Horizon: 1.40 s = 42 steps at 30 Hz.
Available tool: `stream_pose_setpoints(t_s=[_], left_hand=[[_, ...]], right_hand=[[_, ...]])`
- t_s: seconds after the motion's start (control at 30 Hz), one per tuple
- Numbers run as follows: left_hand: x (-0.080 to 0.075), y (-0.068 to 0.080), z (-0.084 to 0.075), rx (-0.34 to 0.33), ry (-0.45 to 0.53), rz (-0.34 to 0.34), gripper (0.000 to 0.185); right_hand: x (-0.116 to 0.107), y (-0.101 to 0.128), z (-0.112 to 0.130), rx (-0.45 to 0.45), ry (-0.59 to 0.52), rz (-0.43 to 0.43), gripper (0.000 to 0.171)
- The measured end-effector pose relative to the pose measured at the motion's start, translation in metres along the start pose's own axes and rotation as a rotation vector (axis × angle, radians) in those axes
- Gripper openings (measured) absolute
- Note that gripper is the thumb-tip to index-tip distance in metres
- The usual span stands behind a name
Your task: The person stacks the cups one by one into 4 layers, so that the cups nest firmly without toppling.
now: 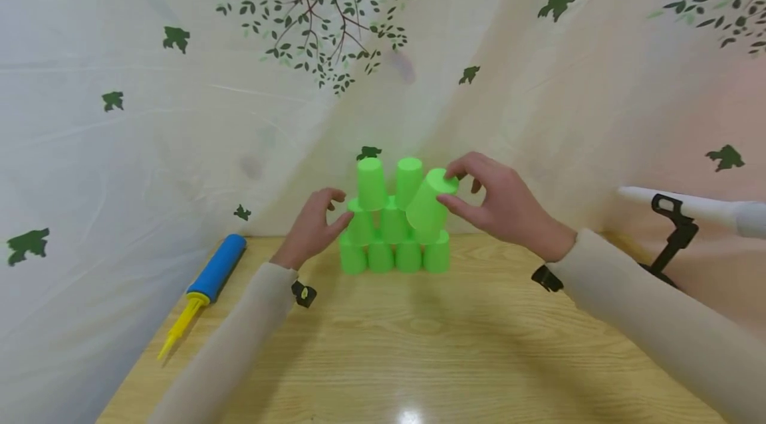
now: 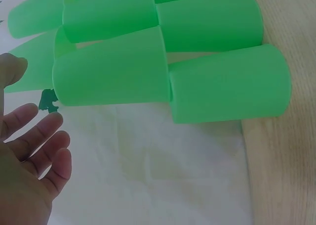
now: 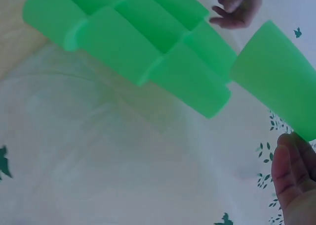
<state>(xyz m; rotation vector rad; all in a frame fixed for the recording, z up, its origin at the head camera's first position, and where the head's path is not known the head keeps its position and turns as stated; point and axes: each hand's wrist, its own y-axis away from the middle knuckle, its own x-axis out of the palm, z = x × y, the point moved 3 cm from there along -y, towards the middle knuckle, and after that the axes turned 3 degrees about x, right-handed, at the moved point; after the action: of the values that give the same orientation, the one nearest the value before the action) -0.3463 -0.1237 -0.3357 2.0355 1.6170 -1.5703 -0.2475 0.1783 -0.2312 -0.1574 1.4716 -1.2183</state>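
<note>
Upside-down green plastic cups stand in a stepped stack on the table: several in the bottom row, three in the middle, two on top. My right hand pinches another green cup near its base, between thumb and fingers. That cup is tilted, its mouth pointing down and left, and in the head view it overlaps the stack's right side. In the right wrist view the held cup shows apart from the stack. Beside the left edge, my left hand hovers with loosely bent fingers, holding nothing.
A blue and yellow hand pump lies at the table's left edge. On the right is a white tube with a black bracket. A pale cloth printed with leaves hangs behind the wooden table.
</note>
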Motion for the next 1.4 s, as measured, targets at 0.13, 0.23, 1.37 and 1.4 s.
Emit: stream_pose_setpoints(t_s=[0.13,0.23,1.37,1.4], left_hand=[[0.004,0.004,0.004,-0.014,-0.004,0.015,0.048],[0.005,0.007,0.005,-0.030,-0.008,0.024,0.047],[0.002,0.015,0.011,-0.041,-0.022,0.012,0.045],[0.002,0.015,0.011,-0.042,-0.022,0.012,0.044]], right_hand=[[0.000,-0.032,0.000,0.026,0.034,-0.032,0.027],[0.003,-0.054,-0.003,0.046,0.045,-0.036,0.027],[0.047,-0.135,-0.034,0.399,0.095,0.224,0.034],[0.047,-0.135,-0.034,0.400,0.096,0.227,0.034]])
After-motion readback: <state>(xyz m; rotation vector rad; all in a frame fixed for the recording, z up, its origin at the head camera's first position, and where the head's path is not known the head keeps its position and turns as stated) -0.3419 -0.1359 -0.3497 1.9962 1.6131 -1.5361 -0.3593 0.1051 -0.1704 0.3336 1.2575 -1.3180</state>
